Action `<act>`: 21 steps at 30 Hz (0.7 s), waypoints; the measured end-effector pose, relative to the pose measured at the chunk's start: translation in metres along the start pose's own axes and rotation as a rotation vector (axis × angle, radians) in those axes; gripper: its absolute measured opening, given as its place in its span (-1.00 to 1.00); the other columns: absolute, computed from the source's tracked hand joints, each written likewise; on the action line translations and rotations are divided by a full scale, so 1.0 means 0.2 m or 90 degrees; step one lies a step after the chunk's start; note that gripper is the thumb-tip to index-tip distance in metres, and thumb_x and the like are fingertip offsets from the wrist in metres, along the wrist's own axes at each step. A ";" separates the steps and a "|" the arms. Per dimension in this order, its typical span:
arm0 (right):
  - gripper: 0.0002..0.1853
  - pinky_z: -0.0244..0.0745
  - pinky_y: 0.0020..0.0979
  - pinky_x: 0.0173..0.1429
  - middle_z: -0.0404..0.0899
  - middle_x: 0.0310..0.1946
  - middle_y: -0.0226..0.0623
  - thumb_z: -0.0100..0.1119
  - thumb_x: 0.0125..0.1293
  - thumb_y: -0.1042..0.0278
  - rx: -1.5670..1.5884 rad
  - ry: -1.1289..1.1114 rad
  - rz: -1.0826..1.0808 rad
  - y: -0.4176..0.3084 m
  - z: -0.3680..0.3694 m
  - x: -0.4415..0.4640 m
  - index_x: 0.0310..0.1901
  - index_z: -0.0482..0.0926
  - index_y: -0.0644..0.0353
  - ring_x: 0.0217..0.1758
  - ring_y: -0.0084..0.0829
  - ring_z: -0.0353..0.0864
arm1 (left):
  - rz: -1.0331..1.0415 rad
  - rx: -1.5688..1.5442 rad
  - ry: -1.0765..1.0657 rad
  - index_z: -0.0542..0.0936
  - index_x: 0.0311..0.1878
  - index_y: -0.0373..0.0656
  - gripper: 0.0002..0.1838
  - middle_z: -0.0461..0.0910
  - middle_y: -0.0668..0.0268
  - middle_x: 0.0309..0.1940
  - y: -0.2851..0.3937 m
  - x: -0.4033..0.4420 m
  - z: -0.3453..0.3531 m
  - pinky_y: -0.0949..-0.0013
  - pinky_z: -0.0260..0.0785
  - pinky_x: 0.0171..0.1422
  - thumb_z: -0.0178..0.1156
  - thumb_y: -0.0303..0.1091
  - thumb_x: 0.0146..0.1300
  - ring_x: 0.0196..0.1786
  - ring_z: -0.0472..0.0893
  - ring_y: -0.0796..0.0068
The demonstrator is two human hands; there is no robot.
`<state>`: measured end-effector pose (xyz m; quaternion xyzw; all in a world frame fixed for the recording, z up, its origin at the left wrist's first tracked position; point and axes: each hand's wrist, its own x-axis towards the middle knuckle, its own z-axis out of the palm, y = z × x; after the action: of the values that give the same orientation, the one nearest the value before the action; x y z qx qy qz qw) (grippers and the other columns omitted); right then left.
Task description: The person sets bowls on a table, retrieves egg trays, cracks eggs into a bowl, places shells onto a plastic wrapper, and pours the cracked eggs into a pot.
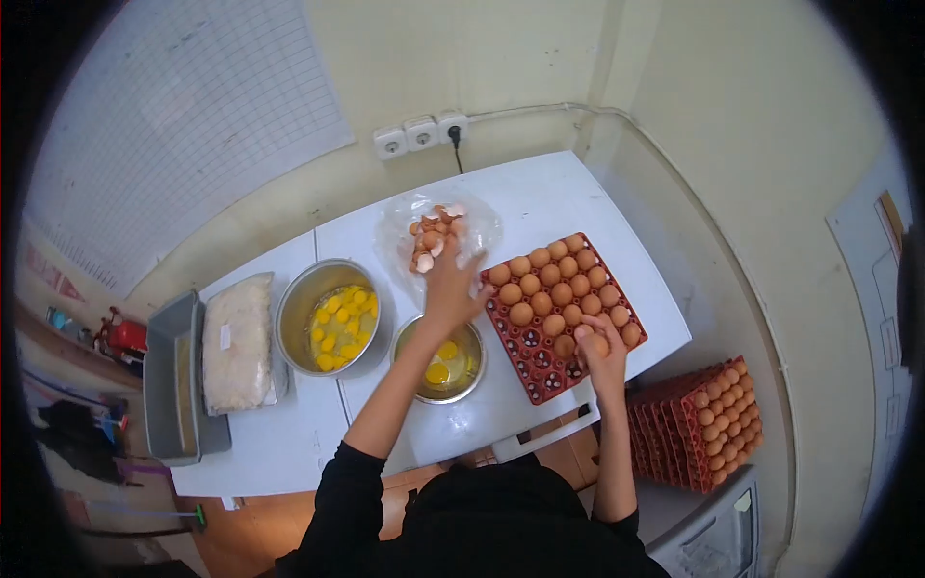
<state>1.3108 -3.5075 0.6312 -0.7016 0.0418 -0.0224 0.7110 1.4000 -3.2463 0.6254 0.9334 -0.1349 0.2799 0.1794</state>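
My left hand point(455, 284) reaches over the near edge of a clear plastic bag point(390, 236) that holds broken eggshells point(431, 234); its fingers are spread and partly blurred. At the front of a red egg tray point(533, 363), my right hand point(602, 358) has its fingers round a brown egg. Brown eggs point(550, 275) fill the back rows of the tray, while several front cells hold none. Below my left forearm stands a small metal bowl point(472, 385) with egg yolks point(443, 366) in it. A larger metal pot point(287, 332) to its left holds several yolks in clear egg white.
A filled plastic package point(238, 342) and a grey bin point(159, 385) stand at the table's left end. Stacked egg trays point(670, 438) sit low at the right, beyond the table edge point(674, 352). Wall sockets point(421, 135) with a plugged-in cable are behind the table.
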 end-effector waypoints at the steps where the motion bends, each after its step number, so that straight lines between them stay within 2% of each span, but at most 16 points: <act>1: -0.71 0.32 -0.66 -0.45 0.53 -0.40 -0.46 0.28 0.26 0.31 -0.020 0.033 -0.014 0.03 -0.06 -0.02 -0.03 0.54 0.24 -0.48 -0.71 0.42 | -0.002 -0.108 -0.157 0.53 0.08 -0.10 -0.47 0.36 -0.02 0.01 0.09 0.00 0.00 -0.01 0.36 0.12 0.35 -0.26 -0.02 0.08 0.44 -0.06; 5: -0.78 0.25 -0.66 -0.51 0.50 -0.50 -0.49 0.28 0.26 0.31 -0.034 0.097 -0.005 0.02 -0.17 -0.11 -0.13 0.57 0.23 -0.57 -0.72 0.37 | 0.074 -0.237 -0.196 0.46 0.03 -0.23 -0.49 0.36 -0.01 -0.01 0.31 -0.16 0.25 0.05 0.38 0.07 0.34 -0.34 -0.03 0.02 0.45 -0.05; 7: -0.78 0.24 -0.66 -0.51 0.48 -0.55 -0.52 0.29 0.25 0.28 -0.043 0.110 -0.004 0.02 -0.19 -0.14 -0.17 0.57 0.22 -0.57 -0.73 0.37 | -0.037 -0.209 -0.110 0.44 -0.06 -0.21 -0.54 0.34 -0.01 -0.07 0.37 -0.19 0.30 0.06 0.42 -0.01 0.32 -0.45 -0.09 0.01 0.45 -0.07; 11: -0.77 0.25 -0.65 -0.51 0.47 -0.57 -0.52 0.29 0.25 0.29 -0.019 0.112 0.006 0.04 -0.18 -0.15 -0.15 0.56 0.22 -0.59 -0.71 0.36 | -0.080 -0.223 -0.090 0.39 -0.09 -0.22 -0.56 0.36 -0.01 -0.12 0.41 -0.20 0.28 0.03 0.42 -0.02 0.29 -0.52 -0.10 -0.04 0.45 -0.11; 13: -0.74 0.31 -0.62 -0.48 0.48 -0.53 -0.47 0.19 0.33 0.25 -0.044 0.045 0.028 0.04 -0.14 -0.14 -0.06 0.53 0.22 -0.56 -0.67 0.40 | -0.084 -0.304 -0.066 0.40 -0.10 -0.24 -0.60 0.43 0.07 -0.16 0.37 -0.18 0.23 0.11 0.47 -0.09 0.30 -0.53 -0.03 -0.11 0.53 0.03; 14: -0.74 0.31 -0.62 -0.48 0.48 -0.53 -0.47 0.19 0.33 0.25 -0.044 0.038 0.025 0.06 -0.11 -0.12 -0.06 0.53 0.22 -0.56 -0.67 0.40 | -0.087 -0.299 -0.059 0.40 -0.10 -0.24 -0.60 0.43 0.07 -0.16 0.35 -0.18 0.20 0.11 0.47 -0.09 0.30 -0.53 -0.03 -0.11 0.53 0.03; 16: -0.70 0.35 -0.59 -0.46 0.49 -0.46 -0.41 0.06 0.41 0.20 0.046 -0.101 0.044 0.11 -0.02 -0.09 0.03 0.47 0.23 -0.51 -0.64 0.45 | -0.345 -0.611 -0.041 0.46 0.01 -0.17 -0.60 0.50 0.20 -0.19 0.32 -0.21 0.07 0.26 0.50 -0.01 0.31 -0.47 0.08 -0.07 0.56 0.28; 17: -0.66 0.45 -0.46 -0.31 0.53 -0.29 -0.24 -0.05 0.45 0.19 -0.019 -0.155 0.094 0.09 0.04 -0.07 0.07 0.44 0.27 -0.32 -0.47 0.56 | -0.463 -0.850 -0.087 0.46 0.13 -0.17 -0.62 0.51 0.21 -0.04 0.27 -0.25 0.00 0.38 0.51 0.06 0.22 -0.40 0.26 -0.04 0.57 0.40; 18: -0.66 0.45 -0.46 -0.31 0.53 -0.29 -0.24 -0.05 0.45 0.19 -0.021 -0.174 0.091 0.06 0.12 -0.05 0.07 0.44 0.27 -0.32 -0.47 0.56 | -0.469 -0.843 -0.068 0.46 0.13 -0.17 -0.62 0.51 0.21 -0.04 0.23 -0.28 -0.06 0.38 0.51 0.06 0.22 -0.40 0.26 -0.04 0.57 0.40; 20: -0.67 0.49 -0.33 -0.12 0.53 -0.15 -0.10 0.01 0.41 0.25 -0.235 -0.098 -0.392 -0.09 0.31 -0.02 0.08 0.43 0.29 -0.10 -0.27 0.56 | -0.578 -1.151 -0.189 0.36 0.28 -0.27 -0.54 0.50 0.16 0.02 0.16 -0.37 -0.18 0.37 0.51 0.14 0.12 -0.36 0.36 0.05 0.57 0.35; 21: -0.65 0.45 -0.22 0.05 0.50 -0.04 -0.02 0.09 0.34 0.31 -0.226 -0.081 -0.425 -0.23 0.40 -0.07 0.10 0.43 0.29 0.07 -0.10 0.49 | -0.595 -1.175 -0.206 0.30 0.33 -0.29 -0.52 0.47 0.13 0.11 0.13 -0.43 -0.20 0.37 0.49 0.18 0.05 -0.30 0.41 0.08 0.56 0.35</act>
<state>1.3052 -3.4266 0.6787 -0.7890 -0.2297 -0.2015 0.5330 1.3022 -3.2401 0.6151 0.4195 0.0556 -0.1571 0.8923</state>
